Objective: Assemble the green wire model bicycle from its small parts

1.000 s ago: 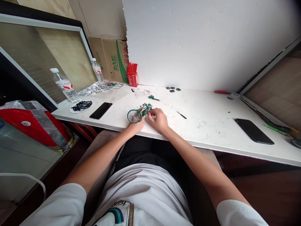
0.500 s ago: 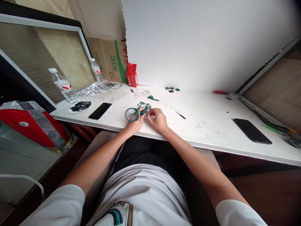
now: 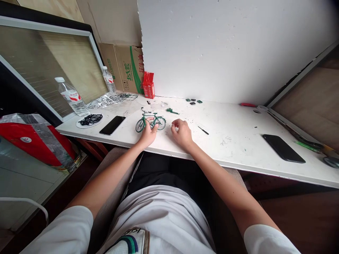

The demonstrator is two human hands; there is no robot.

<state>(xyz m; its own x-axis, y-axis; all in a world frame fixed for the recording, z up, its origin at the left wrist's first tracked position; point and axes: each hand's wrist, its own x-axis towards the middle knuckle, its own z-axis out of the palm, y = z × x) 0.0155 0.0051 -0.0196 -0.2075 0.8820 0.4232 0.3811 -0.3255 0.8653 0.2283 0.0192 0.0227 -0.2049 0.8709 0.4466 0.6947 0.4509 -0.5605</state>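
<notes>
A green model bicycle (image 3: 161, 123) with thin spoked wheels is upright, side-on, just above or on the white table (image 3: 227, 141). My left hand (image 3: 148, 135) grips it low around the middle, fingers behind and thumb in front, hiding part of the frame. To its right, apart from the bicycle, is my right hand (image 3: 182, 133) with fingers curled and tips pinched together. Whether something tiny sits in that pinch I cannot make out. A small green part (image 3: 172, 111) lies beyond the hands, and a thin dark tool (image 3: 203, 130) lies right of my right hand.
Leftward lie a black phone (image 3: 113, 125), a plate (image 3: 99, 122) of black parts and a water bottle (image 3: 72, 98). Behind stand a red box (image 3: 148, 85) and a carton (image 3: 124, 67). Small green pieces (image 3: 192, 103) rest near the wall. Another phone (image 3: 284, 148) is at right.
My left hand has shifted left and turned the bicycle more side-on, handlebars now up at the left. My right hand has come off the bicycle and moved slightly right.
</notes>
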